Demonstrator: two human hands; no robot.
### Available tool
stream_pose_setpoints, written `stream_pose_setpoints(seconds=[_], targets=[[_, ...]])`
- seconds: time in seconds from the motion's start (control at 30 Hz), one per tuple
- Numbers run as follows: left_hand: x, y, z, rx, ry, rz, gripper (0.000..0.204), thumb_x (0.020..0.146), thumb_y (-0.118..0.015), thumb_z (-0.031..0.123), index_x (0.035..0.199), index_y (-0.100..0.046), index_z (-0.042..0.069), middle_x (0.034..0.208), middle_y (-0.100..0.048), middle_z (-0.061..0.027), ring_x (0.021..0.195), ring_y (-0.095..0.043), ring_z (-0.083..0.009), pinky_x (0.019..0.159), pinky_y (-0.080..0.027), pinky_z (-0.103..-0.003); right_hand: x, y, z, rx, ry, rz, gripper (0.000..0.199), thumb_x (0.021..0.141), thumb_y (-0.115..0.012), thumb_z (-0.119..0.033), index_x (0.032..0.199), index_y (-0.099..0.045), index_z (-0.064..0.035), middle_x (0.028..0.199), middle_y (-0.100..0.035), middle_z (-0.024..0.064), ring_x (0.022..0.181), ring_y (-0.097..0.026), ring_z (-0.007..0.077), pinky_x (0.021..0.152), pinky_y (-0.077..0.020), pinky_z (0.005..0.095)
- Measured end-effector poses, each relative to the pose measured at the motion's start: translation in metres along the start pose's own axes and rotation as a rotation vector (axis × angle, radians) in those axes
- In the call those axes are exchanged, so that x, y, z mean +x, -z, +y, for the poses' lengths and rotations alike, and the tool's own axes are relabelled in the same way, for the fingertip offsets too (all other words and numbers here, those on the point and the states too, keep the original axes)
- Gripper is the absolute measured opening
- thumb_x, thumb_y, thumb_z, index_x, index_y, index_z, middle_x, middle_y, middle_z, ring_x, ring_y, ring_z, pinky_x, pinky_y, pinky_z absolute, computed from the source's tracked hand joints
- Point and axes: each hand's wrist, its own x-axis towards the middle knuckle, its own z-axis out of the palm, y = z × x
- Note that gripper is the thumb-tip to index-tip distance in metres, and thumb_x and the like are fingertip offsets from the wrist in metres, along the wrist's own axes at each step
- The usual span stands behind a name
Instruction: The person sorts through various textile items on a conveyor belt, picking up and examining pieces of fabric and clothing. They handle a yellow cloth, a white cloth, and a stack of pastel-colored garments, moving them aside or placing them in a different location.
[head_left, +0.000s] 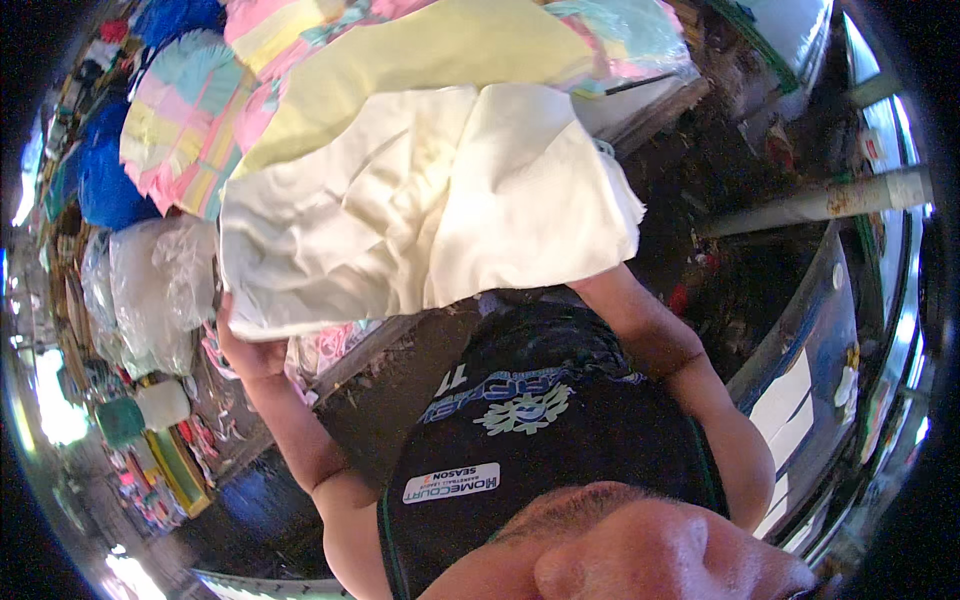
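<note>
Gripping the limp, light cream cloth [420, 210], your left hand [250, 350] pinches its near-left edge; right-hand grip stays hidden beneath.

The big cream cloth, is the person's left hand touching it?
Touching. The head view shows the left hand gripping the lower left corner of the cream cloth, fingers closed on its edge with no gap.

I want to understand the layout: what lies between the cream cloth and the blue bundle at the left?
In the head view, a pastel patchwork fabric of pink, yellow and turquoise lies between the cream cloth and the blue bundle.
</note>
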Motion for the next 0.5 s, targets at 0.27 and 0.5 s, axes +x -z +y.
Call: stream_pose_setpoints(seconds=[0.27, 0.5], targets=[[-0.047, -0.051, -0.008, 0.017, -0.080, 0.348, 0.060, 0.081, -0.076, 0.007, 0.136, -0.055, -0.004, 0.123, -0.064, -0.0225, 0.114, -0.066, -0.0367, 0.096, -0.059, -0.050, -0.034, 0.005, -0.027, -0.513, -0.440, 0.424, 0.051, 0.088, -0.082, -0.017, 0.133, -0.062, -0.0022, 0.115, -0.072, 0.0083, 0.101, -0.070, 0.0199, 0.092, -0.0569, 0.0403], [-0.080, -0.173, -0.111, 0.092, -0.189, 0.186, 0.065, 0.079, -0.076, 0.003, 0.139, -0.051, -0.004, 0.123, -0.065, -0.0219, 0.109, -0.068, -0.0346, 0.092, -0.060, -0.046, -0.081, 0.004, -0.130, -0.322, -0.282, 0.011, 0.069, 0.100, -0.071, -0.018, 0.158, -0.033, -0.0089, 0.131, -0.061, 0.0007, 0.120, -0.055, 0.0122, 0.103, -0.0472, 0.0349]])
